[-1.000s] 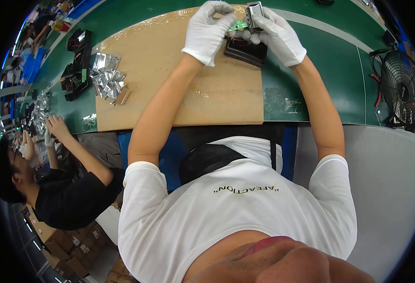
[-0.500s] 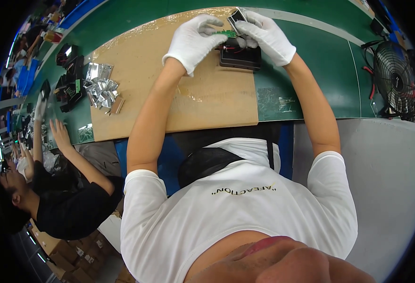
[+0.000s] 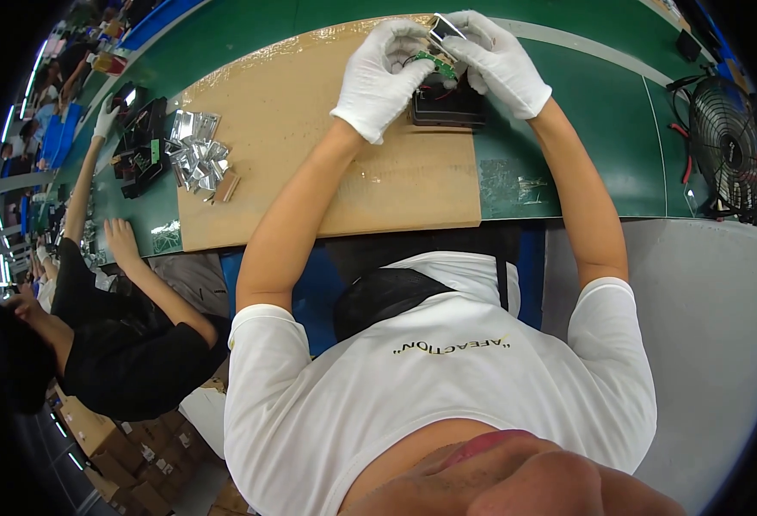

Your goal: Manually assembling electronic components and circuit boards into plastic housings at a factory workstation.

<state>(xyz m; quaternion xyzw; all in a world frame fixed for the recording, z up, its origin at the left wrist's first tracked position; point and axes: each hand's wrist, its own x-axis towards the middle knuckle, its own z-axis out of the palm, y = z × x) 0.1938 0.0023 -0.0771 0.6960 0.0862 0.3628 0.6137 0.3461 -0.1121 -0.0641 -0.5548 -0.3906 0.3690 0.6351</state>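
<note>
Both my hands wear white gloves and meet at the far edge of a brown cardboard sheet (image 3: 327,163). My left hand (image 3: 380,79) pinches a small green circuit board (image 3: 431,62) with thin wires. My right hand (image 3: 497,62) grips a small silvery metal part (image 3: 441,27) joined to that board. Just under the hands lies a black tray (image 3: 447,107) of dark parts on the cardboard.
A heap of silver foil bags (image 3: 196,156) lies at the cardboard's left end, beside black trays (image 3: 142,146). The bench top is green (image 3: 602,129). A black fan (image 3: 727,146) stands at the right. A person in black (image 3: 120,344) sits to my left, arms on the bench.
My hands have stayed together over the black tray, turning the small board and metal part between the fingers. The neighbour's arm has stretched out toward the black trays on the left.
</note>
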